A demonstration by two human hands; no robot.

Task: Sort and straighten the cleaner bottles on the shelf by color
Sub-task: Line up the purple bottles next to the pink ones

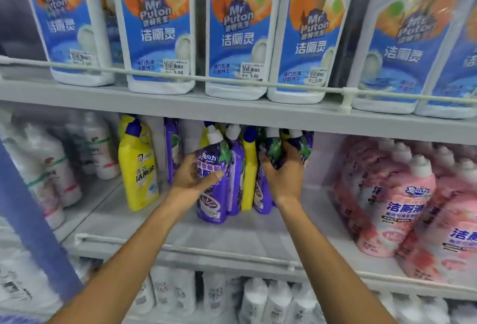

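On the middle shelf (232, 236) stands a cluster of purple and yellow cleaner bottles. My left hand (192, 173) grips the front purple bottle (214, 194) from its left side, thumb across the label. My right hand (282, 171) grips another purple bottle (296, 148) at the right of the cluster, fingers curled round its upper body. A thin yellow bottle (249, 176) stands between the purple ones. A larger yellow bottle (138, 168) stands apart at the left, with one more purple bottle (171, 148) behind it.
Pink bottles (402, 202) fill the shelf's right side; white bottles (51, 168) stand at the left. Large white jugs with blue labels (237, 31) line the upper shelf behind a guard rail (232, 82). White bottles (258, 298) fill the shelf below.
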